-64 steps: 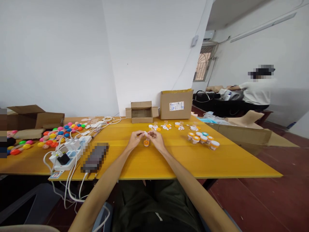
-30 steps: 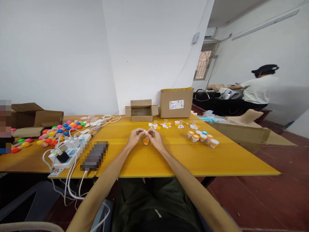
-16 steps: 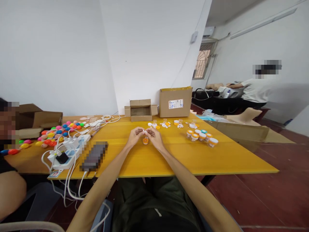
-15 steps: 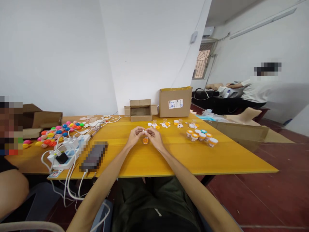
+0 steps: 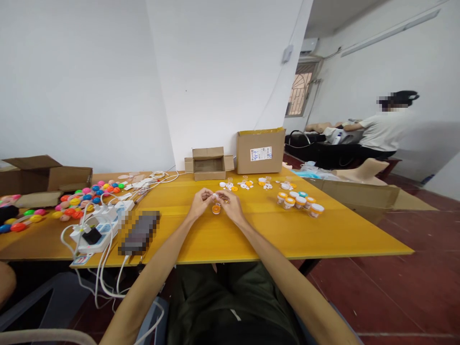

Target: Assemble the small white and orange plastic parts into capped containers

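Observation:
Above the yellow table [image 5: 194,239], my left hand [image 5: 201,201] and my right hand [image 5: 230,203] meet fingertip to fingertip. Both are closed on a small white plastic part [image 5: 215,196], mostly covered by the fingers. Just below it on the table sits a round orange piece [image 5: 216,209] with a pale rim. Farther back lie loose white and orange parts [image 5: 246,184] in several small groups, with clear little cups among them. To the right stand several clear jars [image 5: 300,203] with orange, white and teal lids.
An open cardboard box [image 5: 209,165] and a taller carton [image 5: 259,152] stand at the back. On the left are a power strip [image 5: 104,230] with cables, a phone [image 5: 140,233] and colourful balls [image 5: 86,194]. A person [image 5: 381,129] sits at the far right.
My hands stay almost in place, still holding the white part. The person at the left edge has moved mostly out of view, uncovering more balls and the box there.

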Available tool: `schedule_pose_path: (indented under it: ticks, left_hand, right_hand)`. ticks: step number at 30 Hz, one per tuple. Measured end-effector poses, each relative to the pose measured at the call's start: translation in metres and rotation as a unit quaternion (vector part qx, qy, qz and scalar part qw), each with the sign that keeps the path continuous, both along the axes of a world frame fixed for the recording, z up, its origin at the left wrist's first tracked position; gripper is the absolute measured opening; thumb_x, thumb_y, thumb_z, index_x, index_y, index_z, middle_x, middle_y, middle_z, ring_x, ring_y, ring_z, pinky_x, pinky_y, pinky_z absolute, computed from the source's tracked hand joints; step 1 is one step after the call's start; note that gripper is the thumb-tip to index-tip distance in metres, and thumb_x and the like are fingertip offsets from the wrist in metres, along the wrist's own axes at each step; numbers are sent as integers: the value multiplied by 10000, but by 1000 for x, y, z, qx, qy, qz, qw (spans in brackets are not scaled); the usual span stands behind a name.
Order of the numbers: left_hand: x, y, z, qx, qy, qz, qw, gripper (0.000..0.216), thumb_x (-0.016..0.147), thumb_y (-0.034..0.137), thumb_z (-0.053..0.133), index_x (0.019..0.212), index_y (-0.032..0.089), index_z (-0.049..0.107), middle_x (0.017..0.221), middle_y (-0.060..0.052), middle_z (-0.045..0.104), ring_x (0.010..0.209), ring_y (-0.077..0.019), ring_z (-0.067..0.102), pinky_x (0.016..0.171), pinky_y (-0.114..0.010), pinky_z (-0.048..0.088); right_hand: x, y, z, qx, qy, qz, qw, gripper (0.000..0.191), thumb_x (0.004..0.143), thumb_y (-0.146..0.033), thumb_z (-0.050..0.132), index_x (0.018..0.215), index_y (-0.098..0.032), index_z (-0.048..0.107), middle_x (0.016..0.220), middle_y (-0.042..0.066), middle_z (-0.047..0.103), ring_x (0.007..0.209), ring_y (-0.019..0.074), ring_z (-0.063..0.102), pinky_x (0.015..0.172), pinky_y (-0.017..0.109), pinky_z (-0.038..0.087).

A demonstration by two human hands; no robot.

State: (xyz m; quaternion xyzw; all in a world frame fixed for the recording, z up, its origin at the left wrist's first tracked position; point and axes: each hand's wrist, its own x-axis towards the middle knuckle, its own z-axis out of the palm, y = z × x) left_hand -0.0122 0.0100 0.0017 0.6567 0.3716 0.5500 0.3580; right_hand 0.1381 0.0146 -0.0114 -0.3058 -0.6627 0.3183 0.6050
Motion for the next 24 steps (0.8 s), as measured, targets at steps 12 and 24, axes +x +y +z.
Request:
schedule_pose_path:
  ticks: [12, 24]
  left_hand:
    - [0, 0, 0, -8, -6, -28, 1000, 345, 661, 404, 802, 878, 163, 686, 859, -61, 745, 767, -181, 702, 789, -330, 565]
    - [-2, -6, -5, 85, 124, 51, 987, 128, 736, 312, 735, 840, 237, 728, 764, -24, 753, 673, -175, 667, 706, -295, 544]
  right_hand:
    - [5, 3, 5, -60, 53, 40, 996, 167, 672, -388, 701, 717, -227, 695, 763, 35, 734, 761, 218, 690, 759, 371, 568]
    - [5, 6, 0, -98, 42, 44, 993, 165, 619, -366, 736, 694, -224, 698, 726, 29, 738, 704, 218, 691, 710, 362, 573]
